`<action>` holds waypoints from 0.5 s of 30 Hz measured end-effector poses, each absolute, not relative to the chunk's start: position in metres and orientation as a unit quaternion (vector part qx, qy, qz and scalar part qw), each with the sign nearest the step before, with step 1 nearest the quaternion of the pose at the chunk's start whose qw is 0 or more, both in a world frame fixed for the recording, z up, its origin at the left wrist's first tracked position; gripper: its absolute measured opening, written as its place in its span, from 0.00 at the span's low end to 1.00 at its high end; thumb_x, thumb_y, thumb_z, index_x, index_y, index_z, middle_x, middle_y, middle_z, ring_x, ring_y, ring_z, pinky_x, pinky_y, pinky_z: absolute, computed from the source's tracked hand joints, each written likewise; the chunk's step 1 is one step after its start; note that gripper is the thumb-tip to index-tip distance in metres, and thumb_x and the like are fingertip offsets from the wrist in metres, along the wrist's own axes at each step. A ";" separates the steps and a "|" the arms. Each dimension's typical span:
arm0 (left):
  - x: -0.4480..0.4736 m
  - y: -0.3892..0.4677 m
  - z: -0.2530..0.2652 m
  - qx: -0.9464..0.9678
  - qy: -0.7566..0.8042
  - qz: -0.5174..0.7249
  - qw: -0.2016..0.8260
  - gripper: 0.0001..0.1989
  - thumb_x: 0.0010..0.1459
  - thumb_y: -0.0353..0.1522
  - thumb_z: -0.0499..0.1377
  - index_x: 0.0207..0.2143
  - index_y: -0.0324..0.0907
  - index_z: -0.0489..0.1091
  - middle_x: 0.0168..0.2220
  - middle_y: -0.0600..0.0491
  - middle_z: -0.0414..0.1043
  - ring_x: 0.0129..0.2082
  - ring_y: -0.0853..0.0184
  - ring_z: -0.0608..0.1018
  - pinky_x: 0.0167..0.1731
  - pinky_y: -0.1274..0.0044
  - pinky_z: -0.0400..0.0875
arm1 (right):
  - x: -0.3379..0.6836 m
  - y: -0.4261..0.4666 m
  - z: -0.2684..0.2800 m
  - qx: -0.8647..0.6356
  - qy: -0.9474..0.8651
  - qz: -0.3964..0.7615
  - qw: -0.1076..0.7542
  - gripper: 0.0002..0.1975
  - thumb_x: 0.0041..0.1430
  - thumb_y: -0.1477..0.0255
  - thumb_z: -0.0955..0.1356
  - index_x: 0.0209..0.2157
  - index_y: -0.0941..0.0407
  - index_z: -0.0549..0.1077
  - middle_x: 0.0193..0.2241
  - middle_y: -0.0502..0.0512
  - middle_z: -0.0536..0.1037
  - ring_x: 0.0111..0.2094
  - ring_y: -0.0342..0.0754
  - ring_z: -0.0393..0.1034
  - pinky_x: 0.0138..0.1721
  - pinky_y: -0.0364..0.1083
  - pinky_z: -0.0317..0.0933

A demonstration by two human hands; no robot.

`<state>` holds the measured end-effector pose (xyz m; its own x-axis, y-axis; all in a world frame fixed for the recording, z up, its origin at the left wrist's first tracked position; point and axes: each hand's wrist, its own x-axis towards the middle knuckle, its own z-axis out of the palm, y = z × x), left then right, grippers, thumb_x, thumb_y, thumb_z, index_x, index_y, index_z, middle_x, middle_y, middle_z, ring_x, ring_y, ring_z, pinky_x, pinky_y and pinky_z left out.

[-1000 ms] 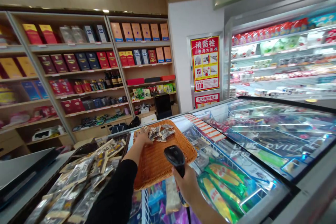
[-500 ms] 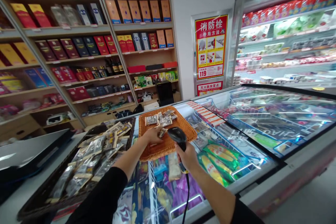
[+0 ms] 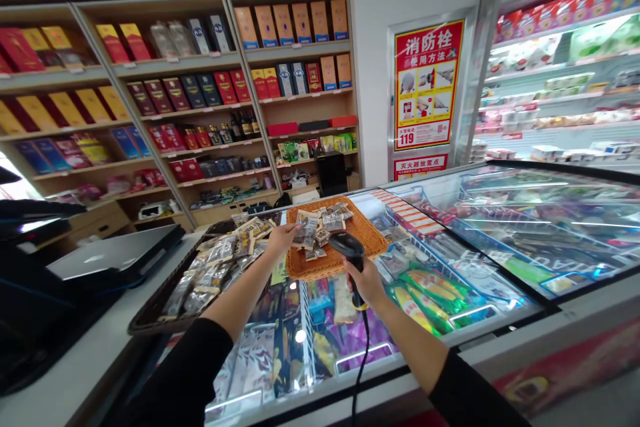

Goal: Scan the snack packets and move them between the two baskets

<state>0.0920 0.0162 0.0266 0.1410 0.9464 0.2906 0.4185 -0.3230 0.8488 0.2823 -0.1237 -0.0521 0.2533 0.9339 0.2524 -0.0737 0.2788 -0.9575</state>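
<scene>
Between left fingers (image 3: 290, 231) a packet (image 3: 307, 221) seems pinched, and could be dropped if held loosely; rightward, the scanner (image 3: 349, 245) is gripped by the right hand (image 3: 369, 282).

From my remote seat I see the body's black left sleeve (image 3: 187, 363) and matching black right sleeve (image 3: 467, 390), both plain and matte; each ends in a clean edge partway along the arm, so the left forearm (image 3: 250, 287) and right forearm (image 3: 413, 340) show bare, tapering toward the wrists; the left hand (image 3: 283, 239) and right hand (image 3: 369, 281) are bare too; the cloth is too dark for me to read its weave.
</scene>
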 end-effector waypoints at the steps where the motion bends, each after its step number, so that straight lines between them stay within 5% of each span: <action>1: 0.086 0.013 0.023 0.666 0.483 0.446 0.352 0.16 0.45 0.46 0.64 0.23 0.42 0.75 0.20 0.54 0.71 0.26 0.63 0.75 0.26 0.77 0.63 | 0.278 -0.126 -0.052 -0.447 -0.488 0.396 0.637 0.15 0.54 0.57 0.66 0.29 0.56 0.67 0.12 0.44 0.65 0.10 0.41 0.58 0.13 0.41 0.55; 6: 0.073 -0.001 0.002 0.598 0.395 0.500 0.486 0.22 0.39 0.49 0.67 0.28 0.41 0.70 0.23 0.56 0.71 0.24 0.69 0.72 0.26 0.78 0.67 | 0.257 -0.138 -0.049 -0.447 -0.570 0.364 0.586 0.13 0.53 0.60 0.66 0.25 0.55 0.68 0.10 0.45 0.65 0.11 0.43 0.59 0.15 0.41 0.55; 15: 0.077 0.001 -0.001 0.562 0.388 0.534 0.498 0.19 0.46 0.42 0.65 0.27 0.43 0.58 0.15 0.65 0.54 0.15 0.77 0.59 0.18 0.84 0.54 | 0.248 -0.147 -0.044 -0.497 -0.589 0.320 0.552 0.11 0.51 0.62 0.68 0.27 0.56 0.71 0.11 0.47 0.67 0.15 0.45 0.62 0.17 0.42 0.53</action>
